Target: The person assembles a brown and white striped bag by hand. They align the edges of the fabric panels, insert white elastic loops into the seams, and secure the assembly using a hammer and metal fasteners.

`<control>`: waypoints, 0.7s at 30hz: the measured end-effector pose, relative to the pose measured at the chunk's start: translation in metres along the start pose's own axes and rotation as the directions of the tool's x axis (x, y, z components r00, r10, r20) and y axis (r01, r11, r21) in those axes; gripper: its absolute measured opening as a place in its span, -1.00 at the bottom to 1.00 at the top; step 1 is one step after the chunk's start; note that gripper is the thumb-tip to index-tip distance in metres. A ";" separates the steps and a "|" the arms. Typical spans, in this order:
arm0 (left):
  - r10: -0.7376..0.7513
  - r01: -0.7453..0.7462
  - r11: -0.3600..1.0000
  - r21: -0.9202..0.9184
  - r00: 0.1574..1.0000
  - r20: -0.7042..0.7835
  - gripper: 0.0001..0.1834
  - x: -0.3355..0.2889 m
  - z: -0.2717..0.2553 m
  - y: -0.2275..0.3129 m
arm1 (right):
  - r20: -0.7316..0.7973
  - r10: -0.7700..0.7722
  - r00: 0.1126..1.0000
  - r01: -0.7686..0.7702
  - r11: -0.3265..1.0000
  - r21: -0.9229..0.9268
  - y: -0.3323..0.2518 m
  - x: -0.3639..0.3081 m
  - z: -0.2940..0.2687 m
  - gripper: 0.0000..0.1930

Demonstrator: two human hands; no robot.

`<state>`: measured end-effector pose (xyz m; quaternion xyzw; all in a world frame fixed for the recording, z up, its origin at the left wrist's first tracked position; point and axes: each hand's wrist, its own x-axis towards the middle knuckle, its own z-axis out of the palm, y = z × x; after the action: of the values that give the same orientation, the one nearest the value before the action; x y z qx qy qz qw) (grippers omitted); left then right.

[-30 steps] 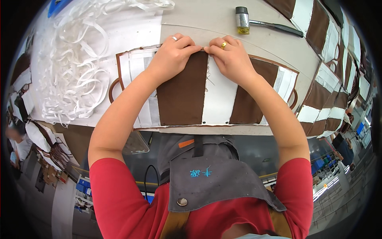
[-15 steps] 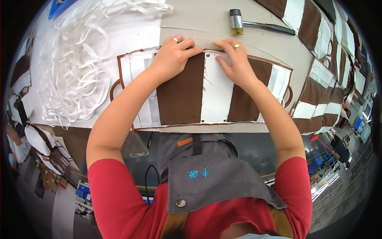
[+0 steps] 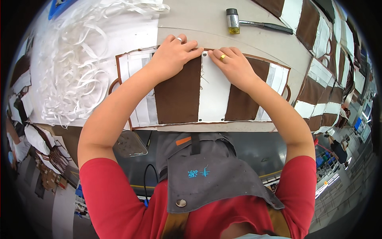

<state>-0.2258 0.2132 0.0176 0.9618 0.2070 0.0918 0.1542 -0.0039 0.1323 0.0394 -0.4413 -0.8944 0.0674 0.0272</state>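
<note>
A brown-and-white striped bag panel [image 3: 213,95] lies flat on the worktable, with brown trim, small dark round studs at the white stripe's corners and loose threads along a seam. My left hand [image 3: 173,56] is closed on its far edge, over the left brown stripe, with thumb and forefinger pointing to the far stud [image 3: 205,55]. Just right of that stud, my right hand [image 3: 232,65] has its fingers bent together on the same edge. Fingertips beyond the edge are partly hidden. Brown loop handles [image 3: 113,85] stick out at the panel's two ends.
A hammer [image 3: 233,22] with a black-and-yellow head lies beyond the panel. White ribbon strips [image 3: 75,75] are heaped at left. More striped pieces [image 3: 318,95] overlap at right. A clear tray [image 3: 130,144] sits below the table's near edge, left of my apron.
My right hand has moved left and its spread fingers have drawn together on the far edge near the stud. The panel and hammer appear slightly farther left in view.
</note>
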 end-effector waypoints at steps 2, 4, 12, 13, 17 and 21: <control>0.014 -0.016 0.999 0.047 1.000 0.026 -0.50 0.001 -0.003 0.003 | 0.000 0.040 0.999 -0.040 0.999 0.006 0.001 -0.009 -0.005 -0.61; 0.017 -0.020 0.997 0.076 0.999 0.042 -0.52 0.003 -0.004 0.005 | 0.000 0.095 0.995 -0.095 0.995 0.025 0.003 -0.016 -0.006 -0.60; 0.004 -0.008 0.993 0.114 0.999 0.033 -0.55 0.002 -0.003 0.010 | -0.098 0.339 0.936 -0.290 0.897 0.333 0.001 -0.013 0.001 -0.55; -0.003 0.000 0.994 0.106 0.999 0.034 -0.55 0.001 -0.002 0.010 | -0.096 0.288 0.953 -0.256 0.932 0.257 -0.001 -0.013 0.002 -0.55; -0.036 0.032 0.995 0.098 0.998 0.041 -0.52 0.004 -0.002 0.013 | -0.026 0.150 0.988 -0.150 0.989 0.006 -0.001 -0.017 -0.002 -0.53; -0.032 0.031 0.996 0.084 0.999 0.012 -0.50 0.000 -0.002 0.013 | 0.017 0.171 0.985 -0.170 0.985 -0.035 0.003 -0.032 -0.011 -0.60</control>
<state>-0.2214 0.2027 0.0241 0.9646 0.2245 0.0739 0.1165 0.0186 0.1099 0.0503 -0.5157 -0.8547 0.0591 0.0050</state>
